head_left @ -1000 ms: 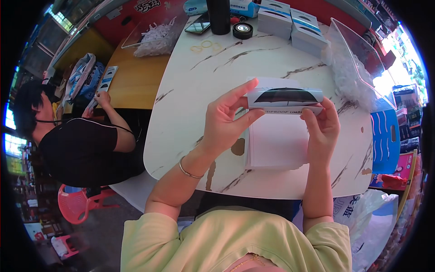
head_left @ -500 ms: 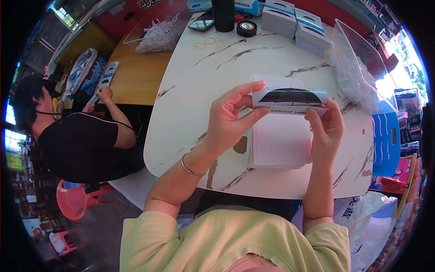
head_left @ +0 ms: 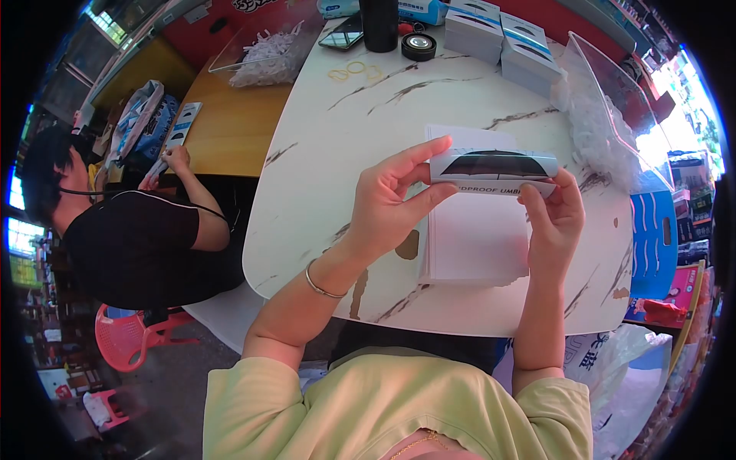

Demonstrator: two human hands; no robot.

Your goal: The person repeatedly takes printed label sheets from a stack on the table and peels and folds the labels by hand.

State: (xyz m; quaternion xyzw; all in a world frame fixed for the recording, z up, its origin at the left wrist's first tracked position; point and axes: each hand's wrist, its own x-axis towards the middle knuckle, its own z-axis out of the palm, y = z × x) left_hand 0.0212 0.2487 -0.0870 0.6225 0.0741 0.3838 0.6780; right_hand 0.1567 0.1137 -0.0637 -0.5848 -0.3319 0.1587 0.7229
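Between my two hands is a curved printed card (head_left: 502,166) with a black umbrella picture and lettering that partly reads "DPROOF UMB". My left hand (head_left: 395,188) pinches its left end, thumb below and fingers above. At the right end, my right hand (head_left: 553,207) grips the lower edge between thumb and fingers. Below the card, a stack of white sheets (head_left: 477,241) lies on the marbled white table (head_left: 330,192). The card hangs over the far part of this stack and hides some of it.
Stacks of umbrella-printed cards (head_left: 529,61) stand at the back right, beside a clear bin (head_left: 613,123) of plastic pieces. A black bottle (head_left: 379,27), a phone (head_left: 343,34), a round black tin (head_left: 418,47) and rubber bands (head_left: 355,70) lie at the back. A co-worker (head_left: 138,230) sits left.
The card and both hands have shifted very slightly to the right. My grip on the card stays the same.
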